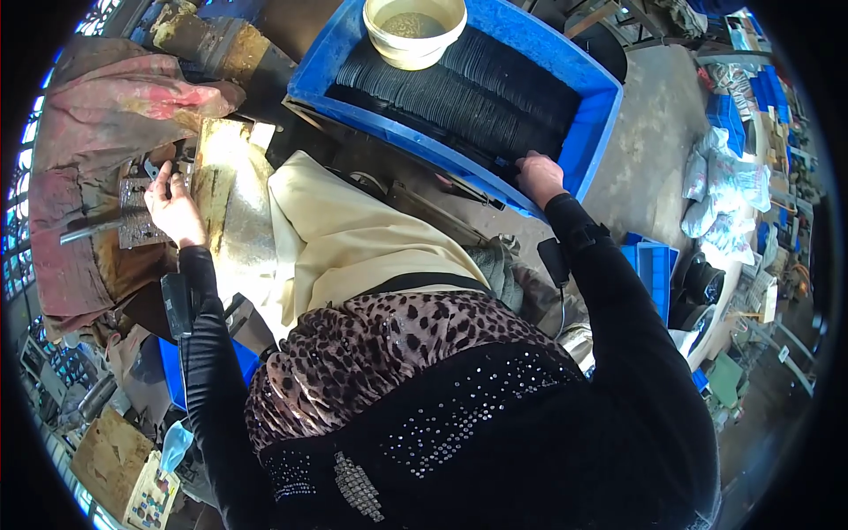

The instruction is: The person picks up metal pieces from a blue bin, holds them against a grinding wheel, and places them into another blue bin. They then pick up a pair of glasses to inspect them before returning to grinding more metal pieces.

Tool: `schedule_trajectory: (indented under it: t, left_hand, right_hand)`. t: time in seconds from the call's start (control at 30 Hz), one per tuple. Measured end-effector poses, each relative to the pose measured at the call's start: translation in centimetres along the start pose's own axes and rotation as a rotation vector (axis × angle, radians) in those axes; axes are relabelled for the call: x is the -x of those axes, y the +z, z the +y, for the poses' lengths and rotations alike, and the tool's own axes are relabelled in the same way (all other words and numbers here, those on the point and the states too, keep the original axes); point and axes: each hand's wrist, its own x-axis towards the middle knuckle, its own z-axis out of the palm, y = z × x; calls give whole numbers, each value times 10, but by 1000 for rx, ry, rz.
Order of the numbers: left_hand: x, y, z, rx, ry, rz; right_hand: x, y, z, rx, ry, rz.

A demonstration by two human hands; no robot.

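Observation:
At the left, my left hand point(174, 208) reaches over a metal block fixture point(137, 210) with a metal rod point(93, 231) sticking out of its side. Its fingers are closed at a small flat grey piece point(151, 169) on the fixture's far side. My right hand point(540, 179) dips into the near right corner of a large blue bin point(424, 132), fingers bent in against the packed rows of thin dark plates point(442, 93). What its fingertips hold, if anything, is hidden.
A cream bucket point(415, 44) of murky liquid sits on the plates at the bin's far side. Stained reddish cloth point(97, 115) drapes beyond the fixture. Cream cloth point(353, 230) covers my lap. Blue crates point(652, 274) and plastic bags point(724, 190) stand to the right.

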Motion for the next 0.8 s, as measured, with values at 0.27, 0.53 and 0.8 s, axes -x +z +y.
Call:
schedule_trajectory:
  t: [0.27,0.53,0.8]
  left_hand:
    - [2,7,-3,156,-111,37]
    - [-1,10,-12,216,-142,28]
    - [3,8,-13,326,-233,29]
  right_hand:
    - [2,0,1,-53,3,68]
    - [-5,-10,-7,115,120,-253]
    - [-8,-23,-18,-23,34,-86]
